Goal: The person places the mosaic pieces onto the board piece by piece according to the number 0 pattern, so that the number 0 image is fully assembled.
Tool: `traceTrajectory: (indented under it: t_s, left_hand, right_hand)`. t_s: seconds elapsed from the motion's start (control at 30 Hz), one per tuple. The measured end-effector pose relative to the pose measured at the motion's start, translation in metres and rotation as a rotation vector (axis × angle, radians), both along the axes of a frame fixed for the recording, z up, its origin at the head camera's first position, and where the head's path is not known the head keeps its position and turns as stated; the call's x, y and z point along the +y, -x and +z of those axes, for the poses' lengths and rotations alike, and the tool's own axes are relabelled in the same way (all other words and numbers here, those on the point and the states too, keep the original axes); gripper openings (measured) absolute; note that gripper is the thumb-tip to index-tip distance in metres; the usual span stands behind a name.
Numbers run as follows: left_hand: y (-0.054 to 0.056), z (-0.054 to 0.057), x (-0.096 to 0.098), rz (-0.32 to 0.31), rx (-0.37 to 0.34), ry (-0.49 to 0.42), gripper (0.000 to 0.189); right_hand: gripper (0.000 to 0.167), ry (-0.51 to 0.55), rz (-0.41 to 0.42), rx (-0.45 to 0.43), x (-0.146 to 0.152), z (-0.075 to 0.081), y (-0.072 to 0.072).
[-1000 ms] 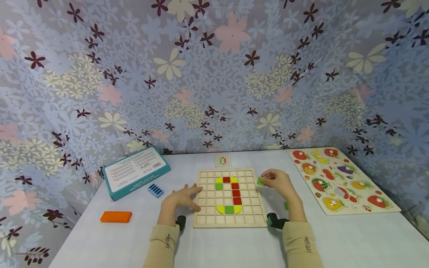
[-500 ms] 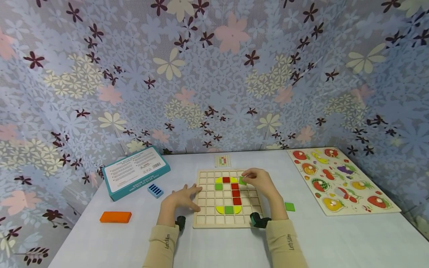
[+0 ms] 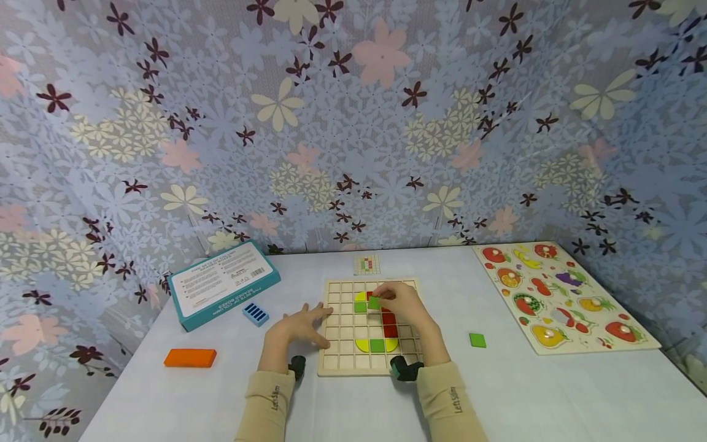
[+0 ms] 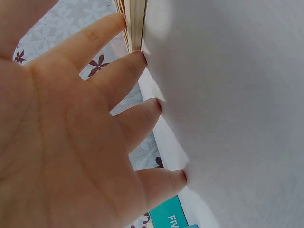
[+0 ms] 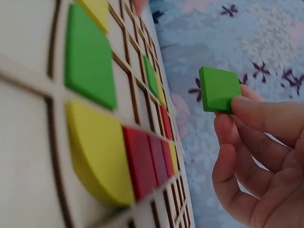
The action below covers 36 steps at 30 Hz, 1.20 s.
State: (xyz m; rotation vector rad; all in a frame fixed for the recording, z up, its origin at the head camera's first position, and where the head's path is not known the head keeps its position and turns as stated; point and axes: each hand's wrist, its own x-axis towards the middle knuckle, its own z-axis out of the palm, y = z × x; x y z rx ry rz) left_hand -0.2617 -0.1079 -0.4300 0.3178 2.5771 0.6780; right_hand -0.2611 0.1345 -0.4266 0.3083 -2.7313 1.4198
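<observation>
My right hand (image 3: 402,302) pinches a green square tile (image 5: 221,90) between thumb and fingers, held over the wooden grid board (image 3: 342,362). In the head view this tile overlaps the spot just right of a green tile (image 3: 360,307) set in the board. Red tiles (image 3: 389,325), yellow rounded tiles (image 3: 361,345) and another green tile (image 3: 377,346) also sit in the grid cells. My left hand (image 3: 301,326) is spread at the board's left edge, its fingertips (image 4: 137,58) at the side of the board and on the white table.
A small pattern card (image 3: 367,264) lies behind the board. A loose green tile (image 3: 477,341) is to the right, before a fruit puzzle board (image 3: 563,301). On the left are a teal box (image 3: 223,282), a blue striped block (image 3: 256,314) and an orange block (image 3: 190,358).
My right hand has carried the green tile leftward from beside the board's right edge to over its upper middle. The loose green tile on the right has come into full view. My left hand stays put.
</observation>
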Motion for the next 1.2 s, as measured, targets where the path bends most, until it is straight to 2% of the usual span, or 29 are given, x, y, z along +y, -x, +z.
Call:
traceTrajectory:
  t_s: [0.33, 0.57, 0.67, 0.9, 1.2]
  left_hand:
    - [0.0, 0.001, 0.001, -0.008, -0.001, 0.005, 0.077]
    - [0.0, 0.0, 0.001, -0.009, -0.005, 0.009, 0.076]
    - [0.0, 0.0, 0.0, -0.009, -0.005, 0.007, 0.076]
    - [-0.001, 0.0, 0.001, -0.007, -0.001, -0.001, 0.075]
    - [0.0, 0.0, 0.001, -0.002, 0.002, 0.001, 0.075]
  right_hand:
    - [0.007, -0.072, 0.044, 0.012, -0.02, -0.008, -0.002]
    - [0.01, -0.121, 0.058, 0.015, -0.024, -0.014, -0.003]
    - [0.011, -0.148, 0.055, 0.021, -0.025, -0.015, -0.003]
    - [0.009, -0.223, 0.042, -0.026, -0.027, -0.014, -0.004]
    - [0.015, -0.332, 0.07, -0.008, -0.026, -0.013, -0.003]
